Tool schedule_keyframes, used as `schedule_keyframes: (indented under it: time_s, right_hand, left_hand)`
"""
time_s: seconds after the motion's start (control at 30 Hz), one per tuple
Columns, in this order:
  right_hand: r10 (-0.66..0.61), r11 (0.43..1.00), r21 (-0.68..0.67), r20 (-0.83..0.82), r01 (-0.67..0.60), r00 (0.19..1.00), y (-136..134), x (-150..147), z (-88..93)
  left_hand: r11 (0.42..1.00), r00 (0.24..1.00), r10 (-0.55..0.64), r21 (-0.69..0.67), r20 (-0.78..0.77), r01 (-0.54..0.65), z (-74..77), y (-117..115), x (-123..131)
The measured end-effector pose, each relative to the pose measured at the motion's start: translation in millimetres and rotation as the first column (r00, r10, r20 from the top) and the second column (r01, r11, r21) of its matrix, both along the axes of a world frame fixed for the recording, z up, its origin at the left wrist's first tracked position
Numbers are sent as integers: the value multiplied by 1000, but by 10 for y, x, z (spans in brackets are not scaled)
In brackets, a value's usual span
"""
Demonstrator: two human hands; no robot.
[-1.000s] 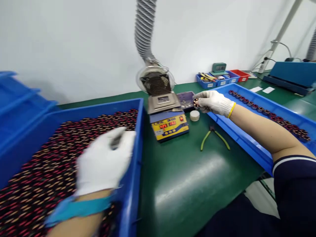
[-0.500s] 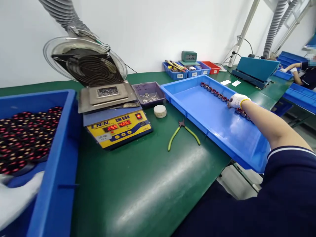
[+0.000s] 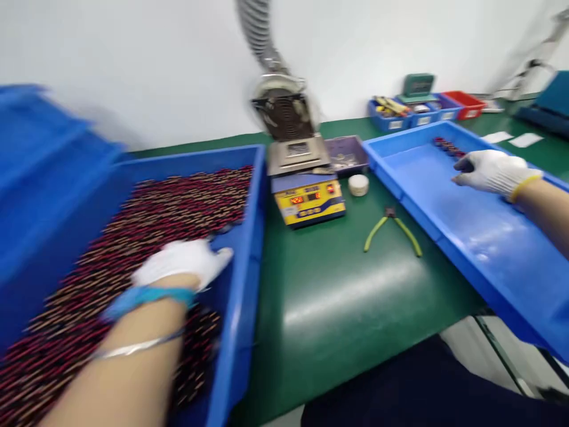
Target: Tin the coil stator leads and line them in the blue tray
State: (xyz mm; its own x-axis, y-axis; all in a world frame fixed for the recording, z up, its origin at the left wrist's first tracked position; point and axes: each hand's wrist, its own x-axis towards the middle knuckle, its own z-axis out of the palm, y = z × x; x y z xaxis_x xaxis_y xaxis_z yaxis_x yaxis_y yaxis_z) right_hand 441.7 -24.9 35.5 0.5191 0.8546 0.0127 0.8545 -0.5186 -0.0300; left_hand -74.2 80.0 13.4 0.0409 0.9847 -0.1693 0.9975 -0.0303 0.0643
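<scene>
My left hand [image 3: 180, 261], in a white glove, is over the right side of a deep blue bin [image 3: 254, 237]. Small dark parts with red and copper-coloured bits [image 3: 186, 207], smeared by motion, fill this bin. Its thumb points right; the other fingers are hidden or blurred, so what it holds cannot be made out. My right hand [image 3: 486, 171], also white-gloved, hovers above a shallow blue tray [image 3: 418, 216]. Thumb and forefinger stand apart with a gap and nothing visible between them. Beyond that hand, a row of small dark round parts [image 3: 448, 147] lies along the tray's far side.
Between bin and tray stand a yellow-fronted solder pot [image 3: 310, 201], a purple tray [image 3: 347, 154] and a round white block [image 3: 358, 185]. Green-handled cutters [image 3: 391, 228] lie splayed on the green table [image 3: 329, 308]. Small tool bins [image 3: 391, 121] line the wall.
The view has swung left, bringing more of the left bin into sight. My right hand has come off the row of parts and lifted. My left hand is further into view over the bin.
</scene>
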Motion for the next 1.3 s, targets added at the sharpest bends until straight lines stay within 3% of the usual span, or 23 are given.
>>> schedule_keyframes:
  time_s: [0.07, 0.1, 0.2, 0.27, 0.37, 0.43, 0.5, 0.57, 0.63, 0.67, 0.73, 0.83, 0.93, 1.0, 1.1, 1.17, 1.23, 1.3]
  right_hand:
    - [208, 977, 59, -82, -204, 975, 59, -537, 5]
    - [348, 937, 90, -133, -338, 928, 55, -823, 5]
    - [646, 763, 180, -200, -621, 737, -60, -1669, 3]
    - [809, 582, 198, -236, -789, 538, -133, -2142, -35]
    - [901, 382, 157, -283, -911, 329, -124, -2556, -201]
    - [913, 331, 139, -297, -933, 279, -61, -2621, -336]
    - [903, 355, 163, -314, -920, 293, 5, -2588, -422]
    - [858, 465, 229, -356, -855, 371, 57, -2539, -431]
    - [798, 586, 330, -390, -740, 459, 94, -2523, -382]
    - [782, 618, 390, -391, -683, 484, 109, -2528, -351]
    - [800, 599, 503, -353, -623, 485, 130, -2552, -304]
    - [853, 517, 564, -273, -644, 445, 141, -2565, -287]
    - [867, 493, 517, -226, -700, 443, 135, -2539, -286]
    - [889, 452, 490, -185, -745, 418, 133, -2521, -273]
    - [932, 362, 459, -157, -811, 327, 126, -2521, -245]
    - [937, 349, 445, -195, -825, 290, 118, -2530, -236]
    - [896, 441, 460, -279, -771, 346, 117, -2539, -244]
    - [794, 597, 465, -455, -653, 403, 131, -2547, -263]
  left_hand:
    - [998, 996, 53, -36, -71, -56, -43, -57, -96]
    - [996, 993, 79, -38, -83, -83, -77, -63, -127]
    - [993, 992, 114, -13, -63, -115, -194, -29, -220]
    - [993, 993, 114, -19, -5, -114, -259, -3, -291]
    - [994, 986, 106, -24, 130, -103, -297, 23, -381]
    - [995, 964, 96, -22, 249, -93, -252, 11, -389]
    - [998, 915, 63, -27, 398, -57, -152, -56, -311]
    - [999, 776, 23, -49, 630, 11, -31, -194, -131]
    - [988, 377, 59, -107, 924, 109, 58, -388, 127]
    - [978, 242, 98, -138, 965, 156, 80, -493, 265]
    - [956, 104, 171, -191, 980, 222, 74, -681, 515]
    - [919, -1, 257, -244, 966, 309, -4, -831, 739]
    - [848, -71, 391, -330, 918, 414, -56, -825, 771]
    - [828, -56, 420, -358, 906, 432, -55, -794, 741]
    - [866, 125, 308, -333, 943, 373, -42, -775, 712]
    - [883, 227, 241, -310, 944, 352, -45, -777, 716]
    - [897, 234, 225, -295, 946, 330, -56, -779, 727]
    - [913, 199, 237, -288, 951, 290, -64, -777, 735]
